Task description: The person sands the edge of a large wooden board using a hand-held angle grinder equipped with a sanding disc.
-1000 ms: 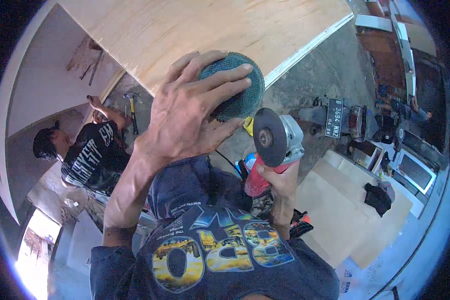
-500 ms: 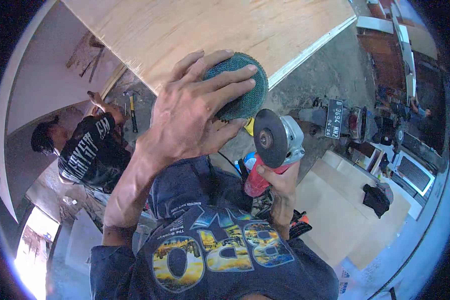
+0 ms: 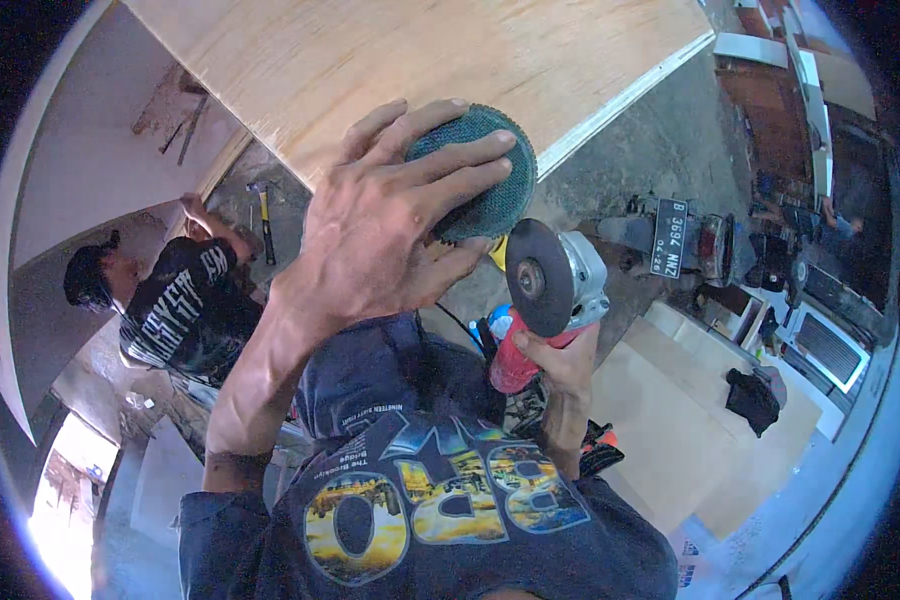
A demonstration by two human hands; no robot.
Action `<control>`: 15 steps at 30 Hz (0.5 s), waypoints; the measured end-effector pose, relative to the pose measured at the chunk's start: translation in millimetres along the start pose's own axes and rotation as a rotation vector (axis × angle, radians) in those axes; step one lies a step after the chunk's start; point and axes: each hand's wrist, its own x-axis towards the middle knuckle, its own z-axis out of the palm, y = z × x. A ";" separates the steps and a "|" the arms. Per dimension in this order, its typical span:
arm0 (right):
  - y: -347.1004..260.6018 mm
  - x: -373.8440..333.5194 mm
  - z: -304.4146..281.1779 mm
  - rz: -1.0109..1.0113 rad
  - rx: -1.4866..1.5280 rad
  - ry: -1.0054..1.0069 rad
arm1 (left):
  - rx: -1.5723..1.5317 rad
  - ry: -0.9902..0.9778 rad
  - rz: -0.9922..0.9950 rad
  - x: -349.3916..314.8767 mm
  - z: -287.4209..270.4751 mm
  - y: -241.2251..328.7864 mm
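My left hand (image 3: 370, 220) reaches over a round dark green abrasive disc (image 3: 480, 208) with a woven-looking face. Its fingers spread across the disc and the thumb lies by the lower edge, gripping it at the near corner of a plywood panel (image 3: 430, 60). Lower right of it, my right hand (image 3: 560, 365) is wrapped around the red body of an angle grinder (image 3: 582, 275). A dark grey disc (image 3: 538, 278) is fitted on the grinder and faces left, close to the green disc but apart from it.
At left a co-worker (image 3: 190, 300) in a black shirt crouches by a pale panel (image 3: 90, 130). A hammer (image 3: 264, 225) lies on the floor nearby. To the right are a motorbike's plate (image 3: 669, 238), flat boards (image 3: 670, 410) and a dark cloth (image 3: 753, 400).
My hands, the green disc and the grinder stay almost in place. The co-worker at left has shifted slightly, with the arm moved along the panel.
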 end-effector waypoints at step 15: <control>-10.2 -0.8 -1.2 0.035 -0.036 -0.023 | -0.017 0.002 -0.006 -3.0 -3.9 3.9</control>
